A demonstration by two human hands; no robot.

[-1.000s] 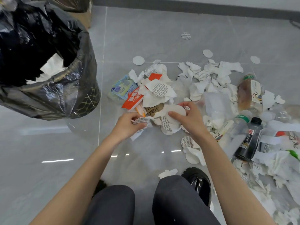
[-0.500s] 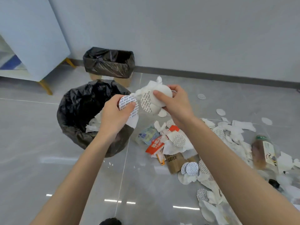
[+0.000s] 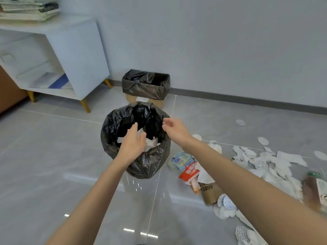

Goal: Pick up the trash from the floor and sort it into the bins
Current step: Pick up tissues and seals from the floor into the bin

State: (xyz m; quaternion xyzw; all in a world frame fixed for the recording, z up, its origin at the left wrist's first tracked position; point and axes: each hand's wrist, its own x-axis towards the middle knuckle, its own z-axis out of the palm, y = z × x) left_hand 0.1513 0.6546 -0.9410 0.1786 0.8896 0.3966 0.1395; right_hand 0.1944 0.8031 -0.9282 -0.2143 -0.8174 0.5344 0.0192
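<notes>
The near bin [image 3: 113, 138] and the far bin [image 3: 145, 85] at twelve o'clock are lined in glossy black. White scraps [image 3: 283, 160] and grey-dotted discs [image 3: 229, 203] litter the grey floor [image 3: 44, 156]; a red-and-white wrapper [image 3: 190, 171] lies among them.

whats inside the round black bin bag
Crumpled white paper scraps lie in the round bin bag, toward its near side. The left hand, open above the opening, covers part of them. The rest of the inside is dark, so anything deeper cannot be seen.

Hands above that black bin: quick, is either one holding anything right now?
Left hand: open, fingers straight, holding nothing, above the round black bin.
Right hand: open, fingers relaxed, holding nothing.
</notes>
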